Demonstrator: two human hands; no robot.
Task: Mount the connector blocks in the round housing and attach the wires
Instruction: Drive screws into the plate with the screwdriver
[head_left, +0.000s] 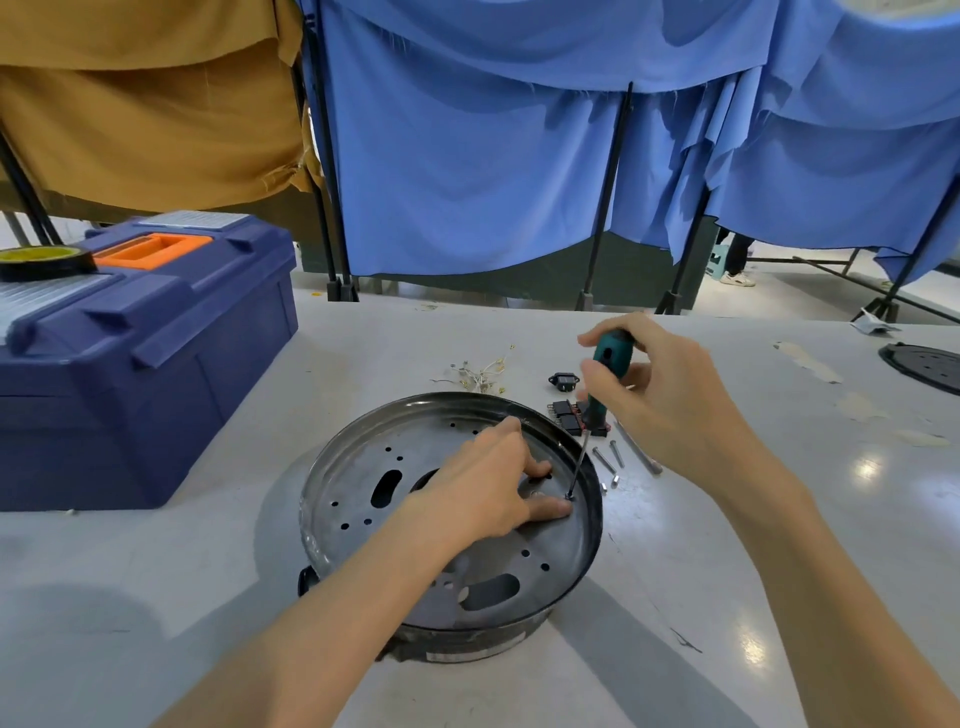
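Two hands work at the round housing (343, 467) on the table (156, 597). The left hand (483, 488) presses straight fingers flat near the rim, perhaps steadying something. The right hand (670, 395) grips the screwdriver (609, 371), tip down there, and the connector blocks (566, 411) lie just outside.

You worked with bare hands: your left hand (483, 488) and your right hand (670, 400) had skin showing from fingertips to wrist. Both of your forearms were bare as well, uncovered all the way to the bottom edge of the view, where the wide lens made them look broad. They were slender and smooth, narrowing toward the wrists. Your fingers were long and thin, the knuckles faintly marked.
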